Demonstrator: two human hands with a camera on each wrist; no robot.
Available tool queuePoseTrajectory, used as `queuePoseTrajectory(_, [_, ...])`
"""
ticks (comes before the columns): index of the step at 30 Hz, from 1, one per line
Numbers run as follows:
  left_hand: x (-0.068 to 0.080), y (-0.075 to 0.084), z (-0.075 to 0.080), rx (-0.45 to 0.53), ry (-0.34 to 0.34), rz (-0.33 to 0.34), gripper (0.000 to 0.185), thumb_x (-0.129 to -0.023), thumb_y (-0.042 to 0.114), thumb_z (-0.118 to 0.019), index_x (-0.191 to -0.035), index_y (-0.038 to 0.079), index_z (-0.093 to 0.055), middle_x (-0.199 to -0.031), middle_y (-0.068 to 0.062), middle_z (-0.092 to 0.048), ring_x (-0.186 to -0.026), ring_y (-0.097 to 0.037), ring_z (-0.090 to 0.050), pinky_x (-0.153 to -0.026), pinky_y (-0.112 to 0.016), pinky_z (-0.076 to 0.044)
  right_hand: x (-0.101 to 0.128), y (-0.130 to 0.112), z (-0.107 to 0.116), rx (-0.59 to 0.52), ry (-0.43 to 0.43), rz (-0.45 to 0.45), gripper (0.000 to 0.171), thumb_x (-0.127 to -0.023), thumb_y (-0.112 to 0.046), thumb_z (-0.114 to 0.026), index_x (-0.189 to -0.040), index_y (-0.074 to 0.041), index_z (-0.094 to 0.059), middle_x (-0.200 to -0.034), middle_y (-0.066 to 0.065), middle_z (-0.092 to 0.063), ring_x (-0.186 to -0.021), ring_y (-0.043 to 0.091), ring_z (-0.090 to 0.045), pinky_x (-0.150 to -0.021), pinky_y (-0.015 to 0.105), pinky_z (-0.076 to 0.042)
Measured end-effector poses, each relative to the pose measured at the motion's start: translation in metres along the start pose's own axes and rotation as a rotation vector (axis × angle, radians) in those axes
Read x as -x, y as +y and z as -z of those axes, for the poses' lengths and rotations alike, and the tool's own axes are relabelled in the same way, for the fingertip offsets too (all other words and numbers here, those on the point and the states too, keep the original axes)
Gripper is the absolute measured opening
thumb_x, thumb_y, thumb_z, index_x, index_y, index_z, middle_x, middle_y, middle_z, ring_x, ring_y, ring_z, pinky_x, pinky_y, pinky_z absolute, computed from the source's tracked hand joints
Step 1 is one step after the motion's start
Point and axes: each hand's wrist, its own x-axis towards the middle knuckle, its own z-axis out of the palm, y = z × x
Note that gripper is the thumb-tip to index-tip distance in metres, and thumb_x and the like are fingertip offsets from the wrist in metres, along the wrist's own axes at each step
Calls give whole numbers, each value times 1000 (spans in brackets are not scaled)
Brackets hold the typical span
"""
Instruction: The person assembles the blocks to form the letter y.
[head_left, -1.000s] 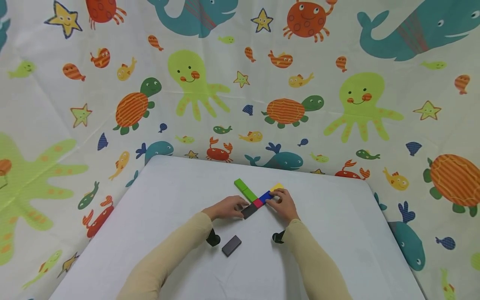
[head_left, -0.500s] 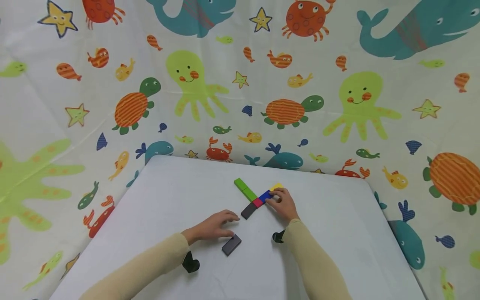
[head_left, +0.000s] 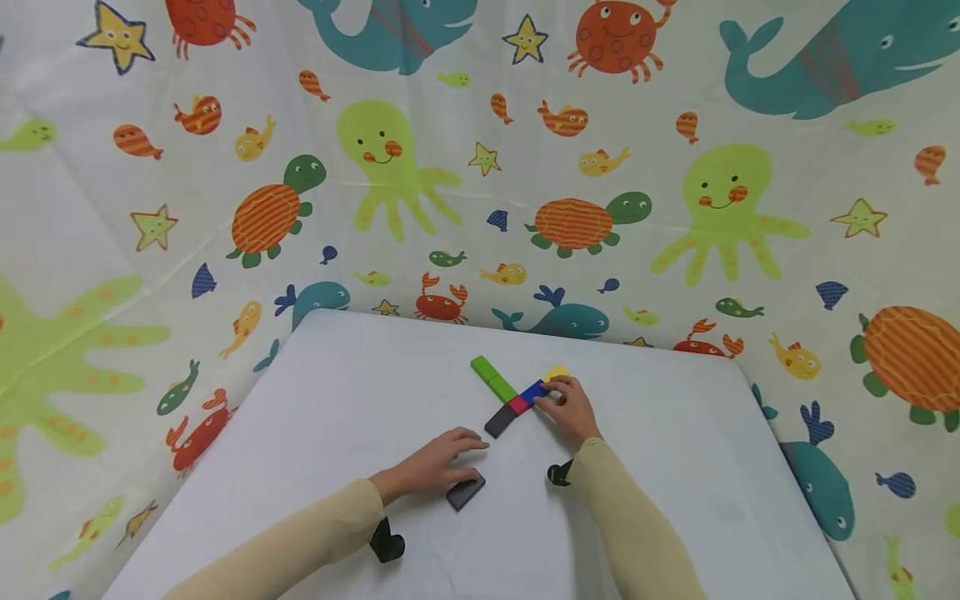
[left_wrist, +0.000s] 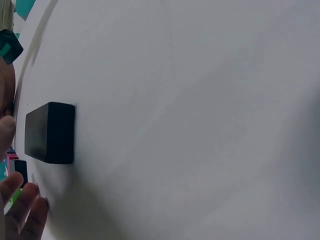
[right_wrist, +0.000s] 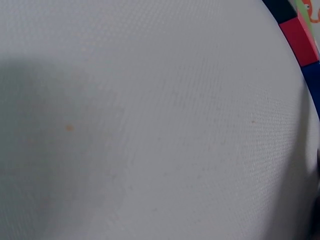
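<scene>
On the white table, a loose dark grey block (head_left: 466, 492) lies apart from a joined line of blocks. My left hand (head_left: 435, 463) is over its far left side, fingers spread forward and thumb at its upper edge. In the left wrist view, the dark block (left_wrist: 50, 132) stands beside my spread fingers (left_wrist: 35, 217); no grip shows. My right hand (head_left: 570, 410) holds the blue block (head_left: 533, 392) in the line with curled fingertips. The line also has a dark block (head_left: 501, 421), a red block (head_left: 518, 405) and a yellow block (head_left: 557, 372).
A green arm (head_left: 493, 379) of blocks runs from the red block toward the back left. A cloth (head_left: 465, 183) printed with sea animals hangs behind the table (head_left: 360, 367). Black wrist cameras (head_left: 387, 542) sit under both sleeves.
My left hand has left the dark block in the line and come toward me to the loose dark block. My right hand has stayed at the blue block.
</scene>
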Motion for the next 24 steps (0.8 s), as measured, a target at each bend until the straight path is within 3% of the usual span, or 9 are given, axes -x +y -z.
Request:
queuePoseTrajectory(5, [1, 1, 1, 35, -78, -29, 49, -89, 33, -72, -132, 11, -61, -129, -2, -55, -117, -15, -53, -92, -30, -49, 2, -1, 1, -8, -18, 1, 41, -88, -33, -74, -121, -9, -68, -137, 11, -48, -99, 24, -53, -88, 38, -48])
queuePoseTrajectory(9, [7, -2, 4, 22, -119, -68, 54, -85, 34, -76, -131, 11, -61, -129, 0, -55, -116, -13, -52, -96, -30, -46, 3, -2, 4, -6, -9, 7, 41, -88, -32, -73, -121, -9, -68, -136, 11, -48, -100, 25, -53, -88, 39, -47])
queuePoseTrajectory(18, [23, -9, 11, -18, -170, -122, 52, -83, 30, -79, -129, 15, -59, -130, 4, -55, -122, -12, -48, -105, -32, -40, 6, -3, 1, 0, 10, 7, 41, -88, -33, -74, -121, -9, -68, -135, 11, -49, -99, 26, -53, -88, 39, -48])
queuePoseTrajectory(24, [30, -9, 13, -10, -184, -168, 52, -83, 26, -79, -130, 13, -59, -138, 0, -54, -127, -16, -47, -106, -34, -39, 8, -2, -4, -6, 7, 6, 42, -88, -35, -73, -121, -10, -69, -136, 11, -48, -100, 25, -53, -88, 38, -48])
